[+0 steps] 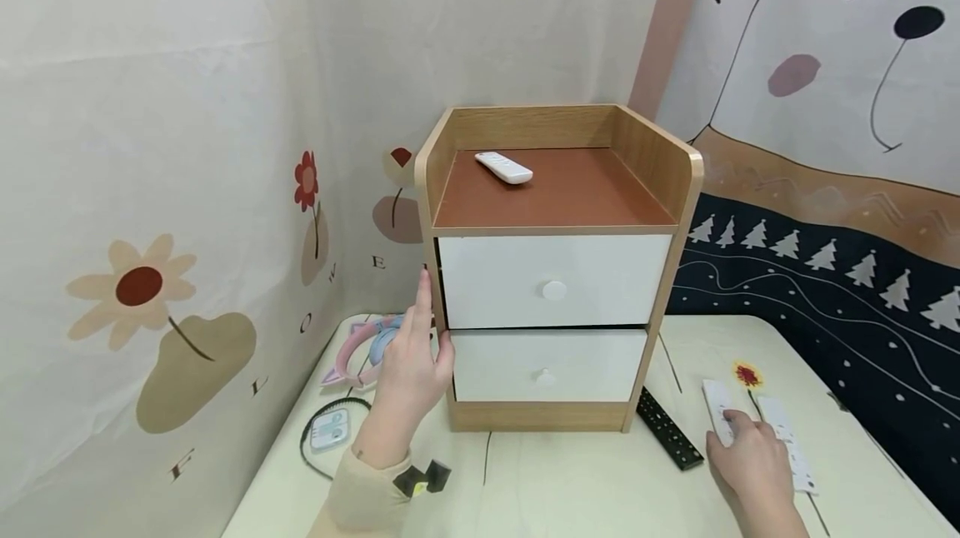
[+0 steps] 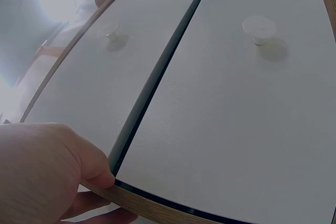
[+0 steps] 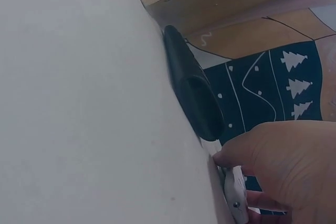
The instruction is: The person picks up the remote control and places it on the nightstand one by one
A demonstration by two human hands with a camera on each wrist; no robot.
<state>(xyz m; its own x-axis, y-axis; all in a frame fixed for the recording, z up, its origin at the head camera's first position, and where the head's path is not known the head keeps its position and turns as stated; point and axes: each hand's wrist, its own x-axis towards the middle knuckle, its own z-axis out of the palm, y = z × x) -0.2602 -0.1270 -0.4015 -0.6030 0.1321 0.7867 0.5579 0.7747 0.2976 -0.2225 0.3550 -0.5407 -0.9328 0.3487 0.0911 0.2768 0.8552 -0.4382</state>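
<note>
A small wooden cabinet [image 1: 537, 416] with two white drawers stands on the table. My left hand [image 1: 412, 355] touches its left side, fingers straight up along the panel. In the left wrist view, the thumb [image 2: 97, 169] lies at the front edge, near the dark gap between the upper drawer [image 2: 226, 93] and lower drawer [image 2: 100, 66]. My right hand [image 1: 757, 459] pinches the lower end of a white remote control [image 1: 717, 401], which lies on the table. Just right of that hand is a second white remote-like object [image 1: 786, 438], partly hidden; in the right wrist view its end [image 3: 236, 203] shows.
Another white remote [image 1: 506, 167] lies on the cabinet's brown top. A black remote [image 1: 667, 428] rests by the cabinet's lower right corner. At left are pink headphones [image 1: 348, 359] and a pale blue device [image 1: 330, 430] with a dark cord. Printed curtains hang behind.
</note>
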